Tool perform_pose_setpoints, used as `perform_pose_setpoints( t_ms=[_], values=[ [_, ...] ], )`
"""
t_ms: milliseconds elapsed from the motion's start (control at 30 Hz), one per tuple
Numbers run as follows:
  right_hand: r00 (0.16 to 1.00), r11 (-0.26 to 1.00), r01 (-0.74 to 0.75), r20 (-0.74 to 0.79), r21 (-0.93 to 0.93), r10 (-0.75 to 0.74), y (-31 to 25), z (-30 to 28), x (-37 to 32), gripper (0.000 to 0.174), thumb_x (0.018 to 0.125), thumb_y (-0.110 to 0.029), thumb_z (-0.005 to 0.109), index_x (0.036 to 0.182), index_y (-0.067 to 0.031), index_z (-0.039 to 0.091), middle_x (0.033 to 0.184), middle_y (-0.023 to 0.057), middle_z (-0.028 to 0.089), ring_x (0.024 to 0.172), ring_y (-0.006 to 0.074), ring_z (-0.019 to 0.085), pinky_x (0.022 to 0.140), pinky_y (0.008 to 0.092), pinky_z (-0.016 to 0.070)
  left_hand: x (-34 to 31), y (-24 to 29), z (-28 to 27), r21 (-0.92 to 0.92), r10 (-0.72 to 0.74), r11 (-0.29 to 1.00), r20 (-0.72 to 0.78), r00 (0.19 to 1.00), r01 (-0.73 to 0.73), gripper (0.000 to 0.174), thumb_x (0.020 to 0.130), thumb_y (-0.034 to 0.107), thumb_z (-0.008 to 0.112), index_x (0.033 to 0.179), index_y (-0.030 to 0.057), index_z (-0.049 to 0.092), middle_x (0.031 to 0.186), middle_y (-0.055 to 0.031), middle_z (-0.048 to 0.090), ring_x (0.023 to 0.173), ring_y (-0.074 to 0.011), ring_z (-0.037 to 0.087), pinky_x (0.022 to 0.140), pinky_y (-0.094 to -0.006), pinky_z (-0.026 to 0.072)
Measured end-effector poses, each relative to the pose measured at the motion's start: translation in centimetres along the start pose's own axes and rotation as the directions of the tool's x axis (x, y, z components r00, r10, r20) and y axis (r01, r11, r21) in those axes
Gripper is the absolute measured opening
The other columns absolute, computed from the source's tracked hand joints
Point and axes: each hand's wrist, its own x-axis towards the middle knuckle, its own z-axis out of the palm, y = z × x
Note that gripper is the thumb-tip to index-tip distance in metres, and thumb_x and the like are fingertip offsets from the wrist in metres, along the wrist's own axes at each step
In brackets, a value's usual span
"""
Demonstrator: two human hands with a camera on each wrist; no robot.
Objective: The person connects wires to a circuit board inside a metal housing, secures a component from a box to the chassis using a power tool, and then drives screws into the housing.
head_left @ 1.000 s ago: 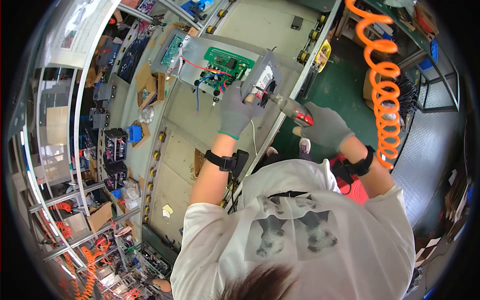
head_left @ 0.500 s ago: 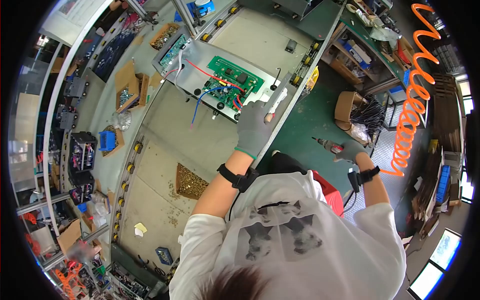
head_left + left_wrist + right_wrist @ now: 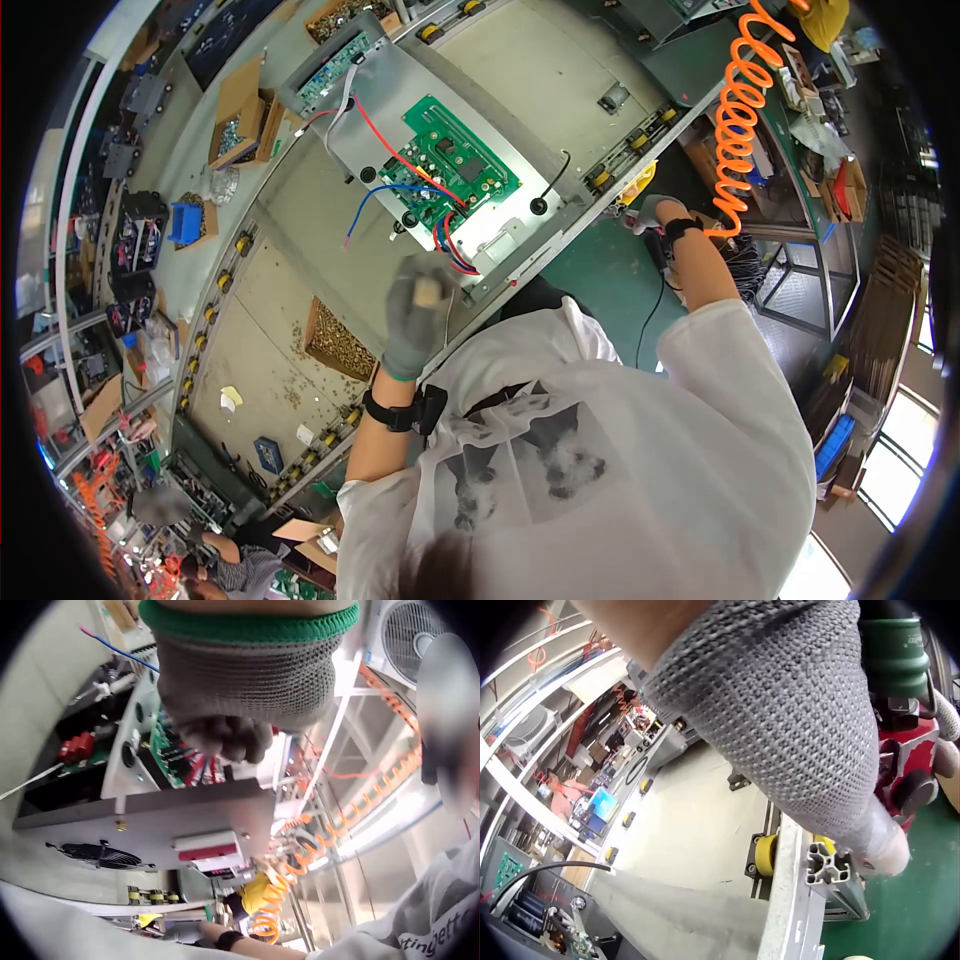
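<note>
In the head view the gloved left hand (image 3: 415,315) is blurred beside the lower edge of an open metal unit (image 3: 385,135), apart from it. Its fingers (image 3: 229,739) look bent in the left wrist view, and the inside of the hand is hidden. The unit carries a green circuit board (image 3: 455,155) with red and blue wires. Its grey side panel (image 3: 142,810) has a round fan grille and a label. Out past the conveyor's edge, the gloved right hand (image 3: 655,213) grips a red tool (image 3: 911,746) with a green upper part.
A conveyor with yellow rollers (image 3: 222,280) runs under the unit. On it lie a box of brass-coloured screws (image 3: 340,345) and a small dark part (image 3: 614,97). An orange coiled hose (image 3: 735,130) hangs at right. A metal rail (image 3: 590,215) borders the near side.
The left hand has come off the unit's side panel and moved down and left of it. The right hand, still with the tool, has moved up, closer to the conveyor's edge. The head view has shifted.
</note>
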Motion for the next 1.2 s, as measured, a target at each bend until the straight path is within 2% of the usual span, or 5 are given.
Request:
perform_pose_setpoints(
  t_ms=[267,633,700,933,1200],
  values=[
    [0.988,0.963,0.126,0.121,-0.237,-0.099,-1.8,-0.2,7.9,0.061,0.067,-0.050,0.069,0.109,-0.0051,0.063,0.112,0.0176,0.061,0.102,0.0303,0.059,0.083,0.0373,0.0464,-3.9,-13.5,-4.3,0.533,-0.468,0.554,-0.436,0.769,0.640,0.037,0.080,0.026,0.064,0.112,0.0089,0.056,0.096,-0.0126,0.062,0.087,-0.0281,0.062,0.076,-0.0368,0.0490],
    [0.863,0.998,0.067,-0.501,-0.011,-0.064,-6.1,-1.1,4.8,0.041,0.081,-0.044,0.057,0.097,-0.0079,0.069,0.089,0.0076,0.070,0.090,0.0197,0.063,0.074,0.0330,0.0475,-0.9,-18.2,-1.9,0.969,-0.564,0.187,-0.030,0.825,0.163,0.051,0.076,0.042,0.062,0.114,0.0083,0.054,0.109,-0.0120,0.060,0.104,-0.0271,0.056,0.082,-0.0402,0.0461],
    [0.979,0.330,0.136,-0.075,0.934,-0.189,-8.4,-2.8,-0.3,0.048,0.089,-0.048,0.046,0.106,-0.0069,0.065,0.097,0.0086,0.068,0.093,0.0218,0.061,0.080,0.0329,0.0461,-1.5,-18.8,-2.2,0.965,-0.504,0.214,-0.022,0.864,0.150,0.047,0.078,0.040,0.061,0.112,0.0083,0.055,0.106,-0.0119,0.061,0.103,-0.0274,0.057,0.082,-0.0404,0.0459],
    [0.576,-0.376,0.253,-0.451,0.891,-0.682,-11.3,-6.7,-2.0,0.047,0.095,-0.037,0.044,0.117,0.0037,0.052,0.090,0.0068,0.061,0.083,0.0205,0.057,0.085,0.0377,0.0462,-3.0,-16.4,-3.4,0.909,-0.503,0.293,-0.117,0.856,0.297,0.031,0.079,0.021,0.059,0.106,0.0066,0.056,0.105,-0.0123,0.061,0.101,-0.0286,0.058,0.083,-0.0396,0.0465],
    [0.493,0.411,0.870,-0.450,0.273,-0.745,-16.2,-9.7,-17.7,0.027,0.090,-0.017,0.054,0.107,-0.0002,0.065,0.081,0.0028,0.060,0.074,0.0106,0.053,0.069,0.0268,0.0459,-3.0,-19.2,-3.3,0.916,-0.557,0.342,0.017,0.830,0.211,0.019,0.081,0.015,0.058,0.097,0.0064,0.063,0.100,-0.0142,0.064,0.096,-0.0298,0.062,0.080,-0.0384,0.0501]
  ],
)
